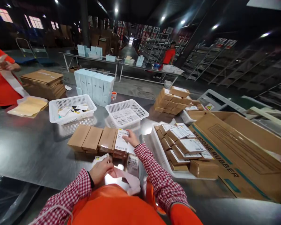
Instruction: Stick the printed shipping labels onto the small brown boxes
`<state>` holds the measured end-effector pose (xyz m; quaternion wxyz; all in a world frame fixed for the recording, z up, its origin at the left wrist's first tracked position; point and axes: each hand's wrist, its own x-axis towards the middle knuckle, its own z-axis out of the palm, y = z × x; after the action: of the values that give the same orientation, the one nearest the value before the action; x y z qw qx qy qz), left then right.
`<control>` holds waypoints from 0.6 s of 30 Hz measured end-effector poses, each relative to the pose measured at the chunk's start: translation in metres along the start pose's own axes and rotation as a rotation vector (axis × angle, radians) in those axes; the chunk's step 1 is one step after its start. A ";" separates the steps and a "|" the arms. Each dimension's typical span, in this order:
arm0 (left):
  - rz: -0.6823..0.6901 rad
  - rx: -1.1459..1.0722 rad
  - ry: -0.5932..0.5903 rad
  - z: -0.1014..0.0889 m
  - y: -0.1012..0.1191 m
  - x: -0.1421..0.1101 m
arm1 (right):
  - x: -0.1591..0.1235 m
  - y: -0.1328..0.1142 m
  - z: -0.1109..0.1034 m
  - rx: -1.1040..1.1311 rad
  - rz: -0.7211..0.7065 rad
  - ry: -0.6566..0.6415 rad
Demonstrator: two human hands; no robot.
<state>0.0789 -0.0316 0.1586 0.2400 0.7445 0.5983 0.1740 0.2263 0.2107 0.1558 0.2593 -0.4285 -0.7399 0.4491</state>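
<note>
My right hand [130,138] lies flat with fingers stretched on a white shipping label [121,143] atop the rightmost small brown box in a row of boxes [93,140] on the steel table. My left hand [100,170] is close to my body, fingers curled on a strip of white label backing paper [128,181] beside a stack of labels [132,164]. Both sleeves are red-and-white check under an orange vest.
A white tray [158,148] of labelled boxes sits at right, next to a large "SILICONE RUBBER" carton [243,156]. Two white baskets [126,113] [71,107] stand behind the row. Pale blue boxes [95,84] and flat cardboard [43,82] lie further back. A person in orange [1,78] stands left.
</note>
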 end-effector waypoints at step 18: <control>0.088 0.378 0.024 0.044 -0.028 0.081 | 0.003 -0.010 0.015 -0.774 -0.042 0.025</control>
<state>0.0978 0.0451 0.1043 0.0809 0.7996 0.5901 0.0774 0.2092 0.2040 0.1579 0.0969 -0.4849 -0.8600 0.1261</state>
